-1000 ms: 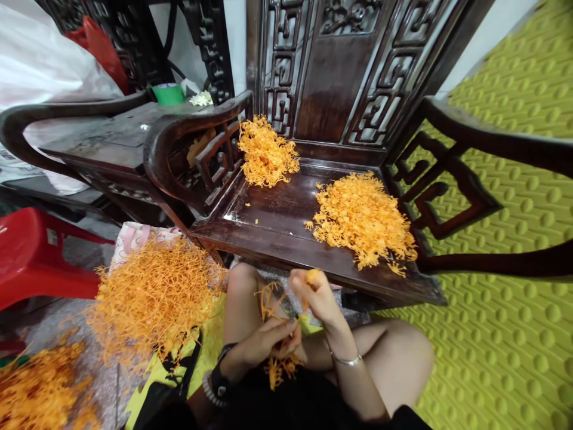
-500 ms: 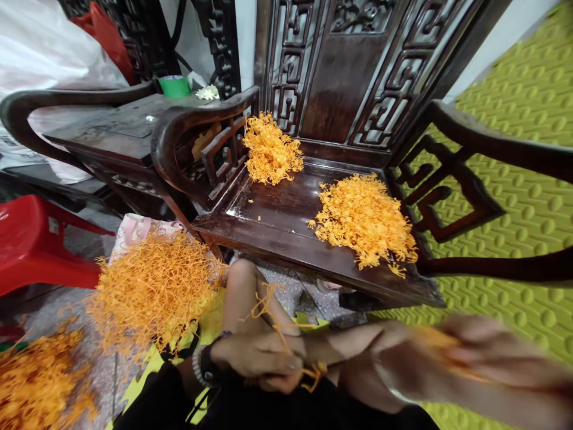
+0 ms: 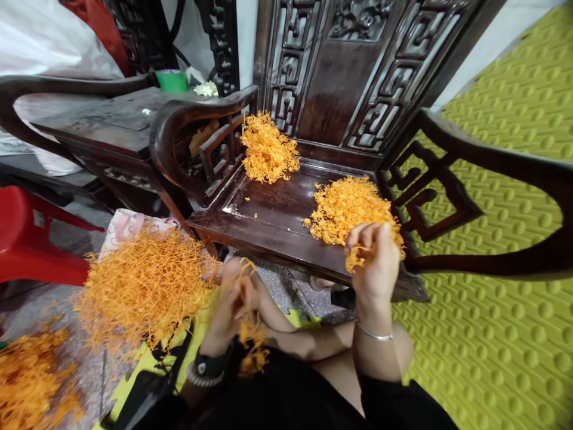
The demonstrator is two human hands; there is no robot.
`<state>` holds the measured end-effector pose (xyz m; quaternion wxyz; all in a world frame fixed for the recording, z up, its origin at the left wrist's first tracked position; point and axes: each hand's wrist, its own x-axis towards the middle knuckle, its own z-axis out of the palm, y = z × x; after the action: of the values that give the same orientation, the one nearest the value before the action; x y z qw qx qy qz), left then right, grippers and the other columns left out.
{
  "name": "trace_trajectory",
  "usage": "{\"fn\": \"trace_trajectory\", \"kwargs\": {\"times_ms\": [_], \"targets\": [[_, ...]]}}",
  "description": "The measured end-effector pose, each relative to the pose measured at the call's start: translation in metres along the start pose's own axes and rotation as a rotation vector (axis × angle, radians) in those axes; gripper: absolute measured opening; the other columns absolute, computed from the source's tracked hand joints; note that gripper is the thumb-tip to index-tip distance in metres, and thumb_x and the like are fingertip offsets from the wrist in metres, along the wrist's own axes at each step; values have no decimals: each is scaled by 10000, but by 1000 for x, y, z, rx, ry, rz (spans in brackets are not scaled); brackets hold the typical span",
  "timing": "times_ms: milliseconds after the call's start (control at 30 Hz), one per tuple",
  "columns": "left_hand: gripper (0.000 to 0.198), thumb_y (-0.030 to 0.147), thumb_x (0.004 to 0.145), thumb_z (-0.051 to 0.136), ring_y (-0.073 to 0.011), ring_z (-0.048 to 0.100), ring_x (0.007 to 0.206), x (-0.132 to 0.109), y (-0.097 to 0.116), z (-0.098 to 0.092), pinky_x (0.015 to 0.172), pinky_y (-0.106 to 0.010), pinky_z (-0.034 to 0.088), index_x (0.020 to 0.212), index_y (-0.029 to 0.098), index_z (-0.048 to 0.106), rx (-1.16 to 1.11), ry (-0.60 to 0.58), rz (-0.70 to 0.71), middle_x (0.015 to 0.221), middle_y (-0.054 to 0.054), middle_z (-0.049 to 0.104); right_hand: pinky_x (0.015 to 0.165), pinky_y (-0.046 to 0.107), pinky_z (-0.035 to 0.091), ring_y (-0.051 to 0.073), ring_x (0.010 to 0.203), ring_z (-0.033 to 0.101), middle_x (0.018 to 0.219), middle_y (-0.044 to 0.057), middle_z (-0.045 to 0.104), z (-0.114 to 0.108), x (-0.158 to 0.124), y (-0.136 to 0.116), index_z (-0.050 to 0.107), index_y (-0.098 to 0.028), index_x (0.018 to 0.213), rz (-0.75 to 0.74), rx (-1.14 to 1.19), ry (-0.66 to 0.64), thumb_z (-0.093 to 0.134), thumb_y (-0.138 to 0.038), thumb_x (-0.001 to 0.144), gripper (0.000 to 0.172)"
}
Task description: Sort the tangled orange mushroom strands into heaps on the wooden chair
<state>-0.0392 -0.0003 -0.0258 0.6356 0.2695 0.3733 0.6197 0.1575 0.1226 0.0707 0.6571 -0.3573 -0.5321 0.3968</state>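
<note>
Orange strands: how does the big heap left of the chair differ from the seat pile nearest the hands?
The heap of long strands is larger than the pile of short strands. The heap's strands are looped and loose; the pile's are packed closer. The heap lies low beside the person's legs, while the pile sits on the dark wooden chair seat, partly behind the right hand. Both are bright orange.

Fist-held orange strands (image 3: 357,258) (partly hidden)

- a dark carved wooden armchair (image 3: 340,95)
- a red plastic stool (image 3: 27,239)
- a green dimpled mat (image 3: 492,334) on the floor
- a white plastic sack (image 3: 58,42)
- a green roll of tape (image 3: 172,80)
- a white flower (image 3: 206,89)
</note>
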Motion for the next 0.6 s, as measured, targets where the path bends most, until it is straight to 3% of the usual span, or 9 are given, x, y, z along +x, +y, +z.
{"fn": "trace_trajectory", "kwargs": {"times_ms": [100,233,333,433,500,600], "targets": [[516,667,777,559,-71,264,457,11,0,33,467,-232,217,649,169,516,194,-49,139,497,58,337,473,230,309,81,516,417,648,-20,465,24,-28,12,410,-191,632,94,-26,-98,496,-485,912,415],[471,648,787,560,-100,354,559,20,7,61,525,-231,301,739,185,484,423,-45,239,611,41,404,534,230,329,83,563,414,643,-27,477,42,-58,18,477,-178,659,48,-193,-172,563,-422,892,349],[408,561,859,516,-101,363,589,26,11,65,562,-231,321,713,184,462,529,-175,229,632,38,414,512,241,292,78,512,359,543,-39,411,44,-69,21,428,-173,562,89,-170,-152,531,-459,906,458],[376,461,923,452,-94,368,603,31,11,60,593,-230,318,683,172,464,602,-421,185,634,41,411,467,255,246,70,429,301,430,-42,322,41,-73,19,334,-179,447,154,-8,-20,434,-480,950,594],[378,452,901,504,-86,354,589,34,9,58,577,-227,302,654,170,450,597,-552,138,616,49,391,442,254,219,59,388,271,381,-45,289,41,-76,15,318,-175,400,167,57,33,445,-448,954,631],[434,499,846,571,-74,330,549,37,1,60,537,-225,282,603,166,436,504,-643,66,575,54,371,418,249,190,48,362,247,352,-48,273,45,-83,6,316,-169,373,158,76,90,494,-395,943,638]]}}
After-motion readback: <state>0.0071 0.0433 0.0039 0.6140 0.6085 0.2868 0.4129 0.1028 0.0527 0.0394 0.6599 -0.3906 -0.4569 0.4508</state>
